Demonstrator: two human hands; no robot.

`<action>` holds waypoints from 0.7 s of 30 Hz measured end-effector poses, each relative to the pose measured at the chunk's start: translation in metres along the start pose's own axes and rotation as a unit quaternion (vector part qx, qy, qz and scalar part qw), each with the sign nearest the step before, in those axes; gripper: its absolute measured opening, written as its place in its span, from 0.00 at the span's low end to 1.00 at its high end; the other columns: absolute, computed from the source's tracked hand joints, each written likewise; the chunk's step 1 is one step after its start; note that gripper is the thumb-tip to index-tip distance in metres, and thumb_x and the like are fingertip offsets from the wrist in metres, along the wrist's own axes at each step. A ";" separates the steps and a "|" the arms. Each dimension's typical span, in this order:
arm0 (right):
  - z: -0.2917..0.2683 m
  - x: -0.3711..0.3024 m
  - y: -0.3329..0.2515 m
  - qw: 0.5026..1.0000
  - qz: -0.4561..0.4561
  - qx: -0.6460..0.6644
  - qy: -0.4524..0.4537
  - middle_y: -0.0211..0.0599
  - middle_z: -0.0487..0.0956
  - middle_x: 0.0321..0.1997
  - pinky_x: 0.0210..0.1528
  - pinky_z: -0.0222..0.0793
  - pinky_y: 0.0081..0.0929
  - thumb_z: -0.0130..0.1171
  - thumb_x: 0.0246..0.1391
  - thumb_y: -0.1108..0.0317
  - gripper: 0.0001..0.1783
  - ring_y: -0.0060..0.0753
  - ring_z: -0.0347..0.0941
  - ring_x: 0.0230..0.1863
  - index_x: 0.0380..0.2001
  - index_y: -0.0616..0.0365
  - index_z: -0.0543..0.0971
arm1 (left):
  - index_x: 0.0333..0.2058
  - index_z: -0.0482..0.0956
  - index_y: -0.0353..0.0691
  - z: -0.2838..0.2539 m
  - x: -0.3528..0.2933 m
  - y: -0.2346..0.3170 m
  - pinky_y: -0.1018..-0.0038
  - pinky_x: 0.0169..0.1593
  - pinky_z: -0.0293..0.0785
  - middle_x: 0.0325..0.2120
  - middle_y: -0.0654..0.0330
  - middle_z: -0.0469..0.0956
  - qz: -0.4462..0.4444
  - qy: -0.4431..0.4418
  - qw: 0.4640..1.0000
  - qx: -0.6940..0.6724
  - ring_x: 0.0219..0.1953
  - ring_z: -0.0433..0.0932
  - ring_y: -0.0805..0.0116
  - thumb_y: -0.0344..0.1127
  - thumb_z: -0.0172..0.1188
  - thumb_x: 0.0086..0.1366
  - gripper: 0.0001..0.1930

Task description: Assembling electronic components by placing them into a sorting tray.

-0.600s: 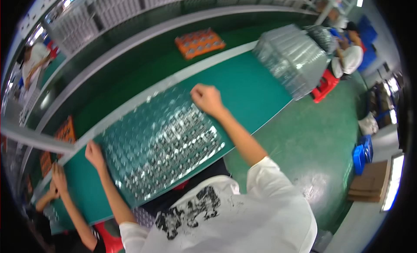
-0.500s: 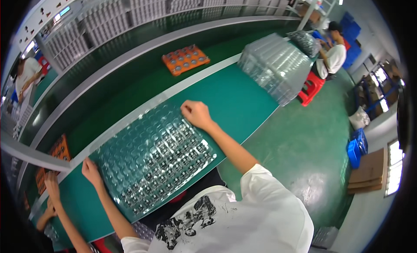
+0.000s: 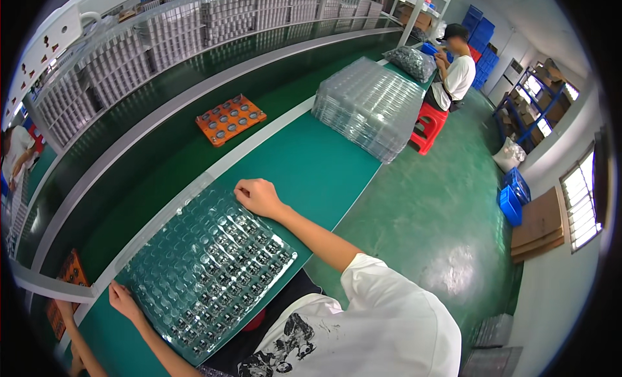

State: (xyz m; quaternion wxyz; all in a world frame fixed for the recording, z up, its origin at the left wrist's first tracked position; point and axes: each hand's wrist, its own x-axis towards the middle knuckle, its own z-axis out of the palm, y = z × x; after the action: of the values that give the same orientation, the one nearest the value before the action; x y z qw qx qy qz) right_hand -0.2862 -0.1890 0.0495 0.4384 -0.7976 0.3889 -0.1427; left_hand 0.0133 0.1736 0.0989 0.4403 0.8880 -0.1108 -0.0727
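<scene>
A wide clear plastic blister tray (image 3: pixel 152 273) lies on the green bench in front of me. Small dark-and-silver metal parts (image 3: pixel 243 263) fill the rows of pockets on its near right side, while the far left pockets show no parts. My right hand (image 3: pixel 259 198) is closed at the tray's far right corner, its fingers curled over the edge. At the far left corner, my left hand (image 3: pixel 124 300) pinches the rim between thumb and fingers. Exactly how the fingertips meet the plastic is partly hidden.
Beyond the bench ledge, an orange fixture (image 3: pixel 231 120) with round metal pieces sits on the dark green belt. A stack of clear trays (image 3: pixel 369 105) stands far right, near a seated co-worker (image 3: pixel 459 76). Another person's hand (image 3: pixel 65 310) reaches in at the lower left, beside orange fixtures (image 3: pixel 70 270).
The whole view has shifted and turned, so the bench things appear lower or farther left. Both my hands stay at the tray's corners. The neighbour's hands have moved partly out of view.
</scene>
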 end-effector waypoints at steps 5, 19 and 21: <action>0.012 -0.022 -0.004 1.000 0.025 0.012 -0.012 0.37 0.77 0.20 0.27 0.69 0.39 0.57 0.48 0.64 0.07 0.44 0.75 0.25 0.24 0.55 0.78 | 0.17 0.64 0.40 -0.021 -0.001 -0.013 0.81 0.19 0.50 0.11 0.70 0.58 -0.003 -0.001 1.000 0.020 0.15 0.55 0.82 0.42 0.47 0.70 0.21; -0.002 0.000 -0.003 0.989 0.053 0.037 0.130 0.37 0.77 0.18 0.25 0.69 0.35 0.57 0.47 0.66 0.06 0.41 0.75 0.22 0.24 0.55 0.79 | 0.19 0.65 0.40 0.033 0.093 0.068 0.81 0.19 0.51 0.13 0.70 0.59 0.110 -0.086 0.990 0.027 0.16 0.56 0.83 0.42 0.46 0.70 0.20; -0.008 0.005 -0.003 0.988 0.050 0.036 0.145 0.38 0.77 0.18 0.26 0.69 0.35 0.57 0.48 0.66 0.06 0.41 0.75 0.22 0.24 0.55 0.79 | 0.20 0.66 0.39 0.041 0.122 0.069 0.81 0.20 0.52 0.12 0.69 0.60 0.131 -0.109 0.985 0.034 0.15 0.56 0.83 0.42 0.46 0.70 0.20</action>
State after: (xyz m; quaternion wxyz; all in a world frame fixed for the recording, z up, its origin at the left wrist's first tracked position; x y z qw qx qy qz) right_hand -0.2860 -0.1968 0.0555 0.4123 -0.7319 0.4821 -0.2487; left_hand 0.1128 0.0694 0.1251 0.4006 0.8672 -0.2759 -0.1068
